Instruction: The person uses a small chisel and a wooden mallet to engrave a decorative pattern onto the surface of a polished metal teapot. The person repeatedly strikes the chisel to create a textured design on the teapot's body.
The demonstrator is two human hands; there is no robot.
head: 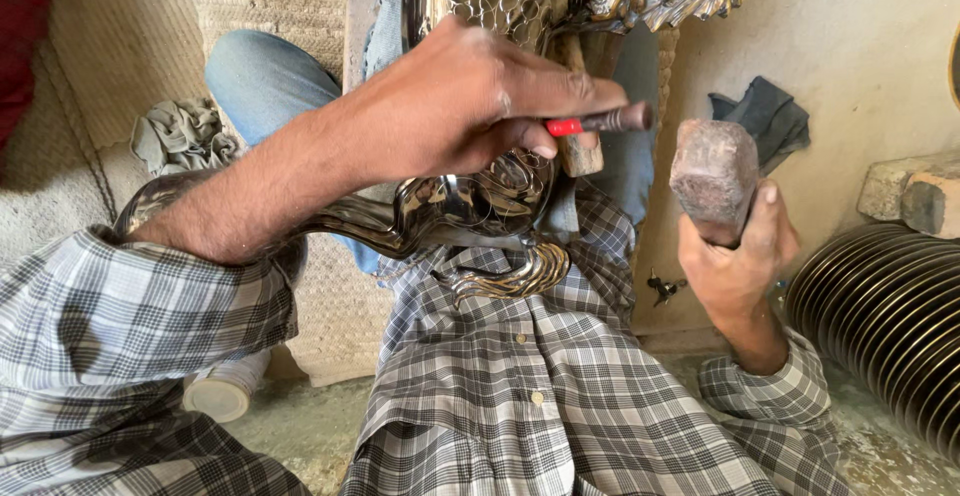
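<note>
Our left hand [470, 96] clenched around the red-banded punch [600, 121], our right hand [735, 251] gripping the hammer [712, 178] beside the embossed metal piece [470, 206].

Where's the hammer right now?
In the head view the hammer is at right of centre, held up in the right hand, its worn head just right of the red-banded punch that the left hand presses against the ornate metal piece.

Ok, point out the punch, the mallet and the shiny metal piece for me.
punch [610, 119], head view, on the dark shaft past the red band.
mallet [712, 178], head view, on the worn face of its head.
metal piece [490, 191], head view, on the embossed surface below the left hand.
</note>
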